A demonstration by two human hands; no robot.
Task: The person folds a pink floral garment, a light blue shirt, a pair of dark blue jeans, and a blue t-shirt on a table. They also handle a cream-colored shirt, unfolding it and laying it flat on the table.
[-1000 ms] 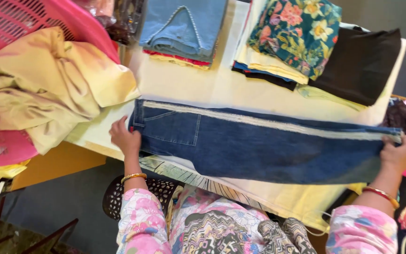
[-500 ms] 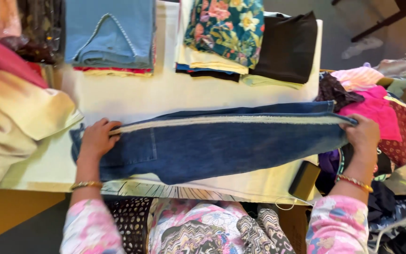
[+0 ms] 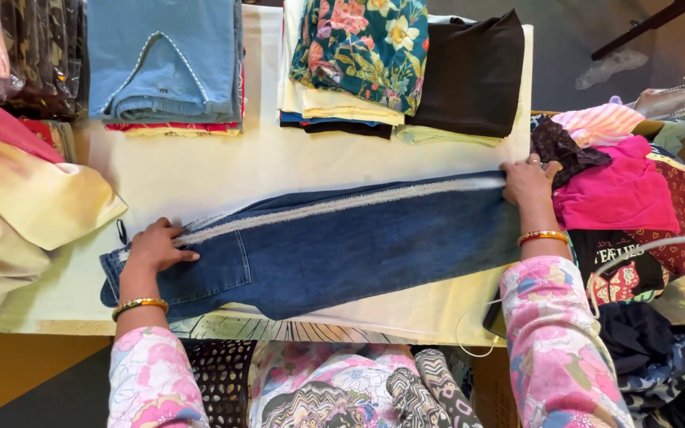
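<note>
Dark blue jeans (image 3: 334, 246) lie stretched flat across the white table (image 3: 223, 170), folded lengthwise, with a pale frayed stripe running along the upper edge. The left hand (image 3: 154, 247) presses flat on the waist end, fingers spread and open over the denim near the back pocket, a gold bangle (image 3: 138, 304) on that wrist. The right hand (image 3: 529, 182) sits on the leg end at the table's right edge, fingers curled down over the cloth; whether it pinches the fabric or just presses on it, I cannot tell. An orange and gold bangle (image 3: 541, 236) circles that wrist, and both arms wear pink flowered sleeves (image 3: 552, 341). Along the far side of the table stand folded stacks: light blue jeans (image 3: 164, 55) on the left, a teal flowered cloth (image 3: 362, 47) on top of cream and dark layers in the middle, and a black garment (image 3: 469, 71) just beside it. To the right of the table, a loose heap holds a bright pink top (image 3: 616, 190) and striped and dark pieces. On the left, a cream yellow garment (image 3: 25, 214) hangs over the table's edge, close to the waist end of the jeans.
</note>
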